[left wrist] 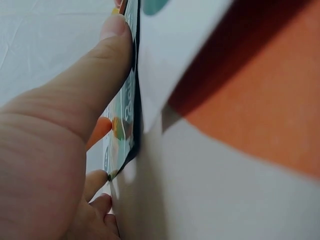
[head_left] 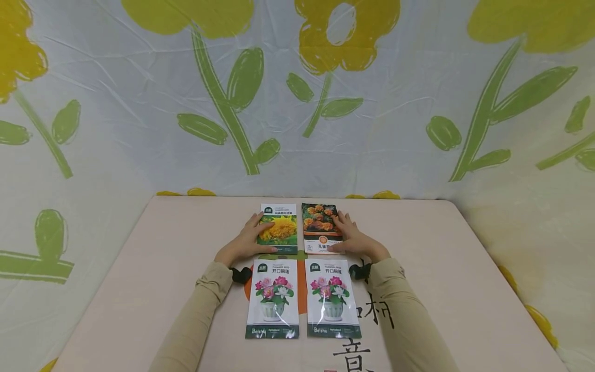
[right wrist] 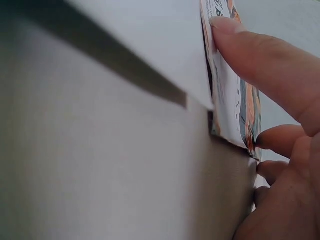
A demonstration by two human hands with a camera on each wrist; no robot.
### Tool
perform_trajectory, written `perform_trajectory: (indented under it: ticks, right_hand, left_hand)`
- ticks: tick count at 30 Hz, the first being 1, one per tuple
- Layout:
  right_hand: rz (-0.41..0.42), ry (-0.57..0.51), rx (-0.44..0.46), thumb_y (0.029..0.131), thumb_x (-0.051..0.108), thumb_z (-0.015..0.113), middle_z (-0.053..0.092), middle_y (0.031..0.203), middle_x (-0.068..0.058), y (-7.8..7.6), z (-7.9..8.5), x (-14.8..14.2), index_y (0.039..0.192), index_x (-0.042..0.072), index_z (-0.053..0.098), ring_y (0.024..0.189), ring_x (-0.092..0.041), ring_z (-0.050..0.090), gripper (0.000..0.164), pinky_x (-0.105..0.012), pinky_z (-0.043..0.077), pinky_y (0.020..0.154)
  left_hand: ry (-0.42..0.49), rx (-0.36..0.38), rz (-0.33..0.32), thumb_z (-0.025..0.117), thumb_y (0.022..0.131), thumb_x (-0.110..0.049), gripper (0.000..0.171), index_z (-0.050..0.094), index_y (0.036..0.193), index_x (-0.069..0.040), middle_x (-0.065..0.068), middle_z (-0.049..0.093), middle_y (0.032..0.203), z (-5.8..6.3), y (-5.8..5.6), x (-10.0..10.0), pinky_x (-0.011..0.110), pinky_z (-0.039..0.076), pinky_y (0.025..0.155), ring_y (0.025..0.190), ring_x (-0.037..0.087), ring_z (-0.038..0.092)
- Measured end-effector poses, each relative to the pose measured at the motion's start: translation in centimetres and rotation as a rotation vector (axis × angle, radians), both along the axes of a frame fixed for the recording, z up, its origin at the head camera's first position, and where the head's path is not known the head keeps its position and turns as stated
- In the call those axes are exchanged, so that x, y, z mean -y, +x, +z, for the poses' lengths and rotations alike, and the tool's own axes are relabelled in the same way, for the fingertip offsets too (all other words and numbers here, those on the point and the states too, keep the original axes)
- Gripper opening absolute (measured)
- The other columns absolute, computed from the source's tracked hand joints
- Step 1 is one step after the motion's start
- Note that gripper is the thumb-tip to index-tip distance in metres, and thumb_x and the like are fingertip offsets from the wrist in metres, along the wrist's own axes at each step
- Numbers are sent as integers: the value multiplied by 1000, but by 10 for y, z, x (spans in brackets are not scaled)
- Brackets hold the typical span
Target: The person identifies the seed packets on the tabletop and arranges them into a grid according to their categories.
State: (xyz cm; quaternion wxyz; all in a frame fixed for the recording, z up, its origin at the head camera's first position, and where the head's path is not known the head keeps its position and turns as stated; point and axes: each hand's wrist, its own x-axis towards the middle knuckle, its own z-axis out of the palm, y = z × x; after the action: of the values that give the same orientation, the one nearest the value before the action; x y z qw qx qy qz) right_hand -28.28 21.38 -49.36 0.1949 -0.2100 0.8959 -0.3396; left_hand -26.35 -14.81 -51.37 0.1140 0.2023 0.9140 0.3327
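Two seed packets lie side by side at the back of the table in the head view. My left hand (head_left: 246,236) rests on the left one, a packet with a yellow flower (head_left: 284,230). Its thumb (left wrist: 112,37) touches the packet's lower part and the other fingers spread at the outer edge. My right hand (head_left: 355,237) lies on the packet of orange flowers (head_left: 319,219), thumb (right wrist: 232,37) on its lower part and fingers along its right side. Nearer, two matching packets with potted pink flowers stand in a row, the left one (head_left: 272,305) and the right one (head_left: 332,305).
The pale pink table (head_left: 172,268) carries an orange print and black characters (head_left: 353,354). A hanging cloth (head_left: 372,155) with yellow flowers and green leaves surrounds its back and sides. Dark bands (head_left: 241,275) sit at both wrists.
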Motion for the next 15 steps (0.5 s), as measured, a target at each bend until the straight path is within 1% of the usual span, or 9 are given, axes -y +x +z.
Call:
perform_trajectory:
  ticks: [7, 15]
  right_hand:
    - [-8, 0, -5, 86, 30, 78, -13, 163, -22, 1, 0, 0, 156, -4, 6, 146, -42, -20, 105, -61, -11, 115]
    - [-6, 4, 4, 87, 32, 77, -15, 163, -22, -1, -2, 0, 156, -5, 4, 146, -42, -22, 106, -61, -12, 115]
  left_hand:
    - [-1, 12, 3, 76, 83, -51, 87, 39, 154, -17, 11, 3, 166, -2, -2, 0, 64, 13, 116, 152, 32, -7]
    - [-26, 19, 11, 75, 84, -53, 86, 37, 155, -20, 9, 2, 167, -2, -3, -1, 63, 12, 116, 152, 31, -8]
